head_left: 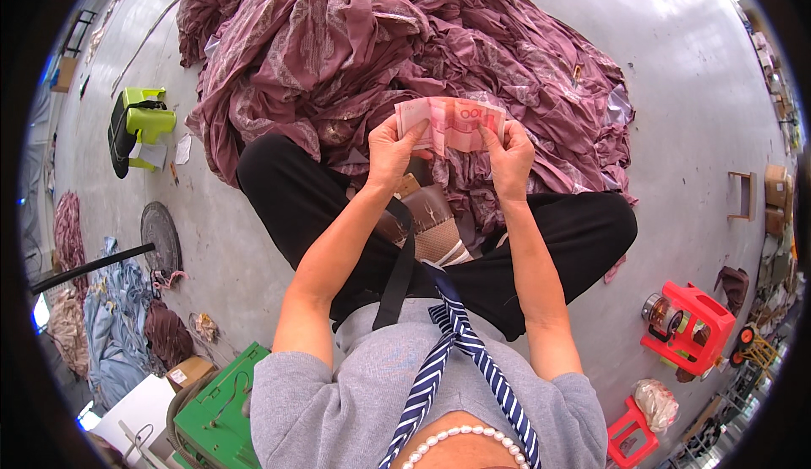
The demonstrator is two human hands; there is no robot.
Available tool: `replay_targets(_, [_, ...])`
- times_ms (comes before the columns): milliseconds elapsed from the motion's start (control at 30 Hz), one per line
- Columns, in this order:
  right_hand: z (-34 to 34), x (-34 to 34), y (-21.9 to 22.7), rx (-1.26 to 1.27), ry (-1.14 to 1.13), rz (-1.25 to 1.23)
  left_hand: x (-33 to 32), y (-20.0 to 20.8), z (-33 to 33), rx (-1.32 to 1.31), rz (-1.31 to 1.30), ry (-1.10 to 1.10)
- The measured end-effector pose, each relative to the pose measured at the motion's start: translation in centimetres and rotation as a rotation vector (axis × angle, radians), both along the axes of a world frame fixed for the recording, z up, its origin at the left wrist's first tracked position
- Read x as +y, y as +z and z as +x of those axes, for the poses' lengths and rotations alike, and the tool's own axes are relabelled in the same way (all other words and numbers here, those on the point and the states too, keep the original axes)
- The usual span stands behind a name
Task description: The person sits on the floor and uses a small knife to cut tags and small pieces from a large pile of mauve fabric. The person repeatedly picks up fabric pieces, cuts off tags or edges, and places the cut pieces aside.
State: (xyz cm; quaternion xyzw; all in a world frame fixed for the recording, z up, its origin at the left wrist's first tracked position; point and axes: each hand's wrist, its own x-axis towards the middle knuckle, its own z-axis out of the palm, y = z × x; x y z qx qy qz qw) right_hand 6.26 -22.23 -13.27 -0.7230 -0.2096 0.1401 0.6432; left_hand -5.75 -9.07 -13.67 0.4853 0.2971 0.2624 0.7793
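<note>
One spread of pink-and-red paper banknotes [460, 124], creased down the middle and held up between both hands; number of notes not clear from where I stood. Location: over the near side of a large rumpled heap of mauve patterned fabric [329, 38], ahead of the seated person's lap.

Left grip [392, 149]: bare, closed on the left end of the banknotes, thumb over the near face. Right grip [510, 158]: bare, closed on the right end, thumb likewise on the near face.

Person: legs bent outward in loose black trousers [583, 237]; grey short-sleeved shirt [338, 401]; navy-and-white striped fabric tie [428, 368]; white beaded necklace [462, 431]. Between the legs, one brown-and-tan item with a woven-looking panel [439, 224], kind uncertain.

On the pale grey floor [676, 131], left side: one lime-green plastic stool [155, 122] with a black item [120, 135] against it; one dark grey round disc [160, 237]; one light blue fabric pile [118, 325]; one green metal box-like unit [221, 410].

Right side: one red plastic stool [708, 334], a clear rounded vessel [659, 310] beside it; a second, smaller-looking red stool [629, 444], touching a pale plastic bag [656, 406].
</note>
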Motion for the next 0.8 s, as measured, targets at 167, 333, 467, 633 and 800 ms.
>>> replay_targets(167, [-0.5,0.0,1.3,-0.052,-0.044,-0.017,0.2,-0.3,-0.2,-0.032,-0.091,-0.038])
replay_targets(333, [-0.6,-0.2,1.1,-0.090,-0.051,0.005,0.6,-0.3,-0.1,-0.038,-0.124,-0.018])
replay_targets(467, [-0.2,-0.3,1.0,-0.107,-0.072,0.041,0.8,0.3,0.0,-0.076,-0.182,-0.037])
replay_targets(633, [-0.3,-0.5,0.6,-0.109,-0.099,-0.016,0.5,0.3,0.1,-0.083,-0.049,-0.093])
replay_targets(800, [-1.7,-0.1,1.5,-0.243,-0.075,-0.048,-0.2,-0.7,0.0,-0.051,0.015,-0.093])
